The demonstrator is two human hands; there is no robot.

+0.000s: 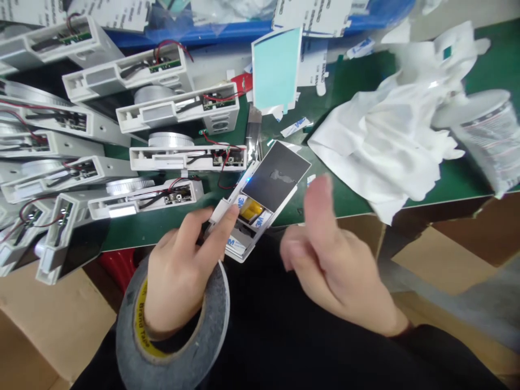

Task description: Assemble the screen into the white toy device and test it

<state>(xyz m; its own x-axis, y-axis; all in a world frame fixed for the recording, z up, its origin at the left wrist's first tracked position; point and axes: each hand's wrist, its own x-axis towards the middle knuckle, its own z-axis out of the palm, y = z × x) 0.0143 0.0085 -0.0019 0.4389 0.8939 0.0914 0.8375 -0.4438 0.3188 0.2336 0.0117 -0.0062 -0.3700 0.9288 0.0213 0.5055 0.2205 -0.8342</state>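
Note:
My left hand [182, 265] is closed on a white device housing [244, 252] at the table's front edge, its index finger pressing near the 3M-marked adhesive strips. A dark grey display panel [277, 176] lies over the upper part of that housing, with a yellow flex piece [252, 210] showing below it. Beside the panel a small blue light glows. Around my left wrist hangs a large roll of grey tape [213, 336]. To the right, apart from the housing, is my right hand [337, 271]; its thumb points up, its other fingers are loosely bent, and nothing shows in it.
Several white device housings [179, 111] with red wires and silver knobs stand on the left of the green table [138, 233]. A light-blue film sheet [276, 70] lies at the back. Crumpled white paper [365, 141] and a clear printed bag [489, 135] are on the right.

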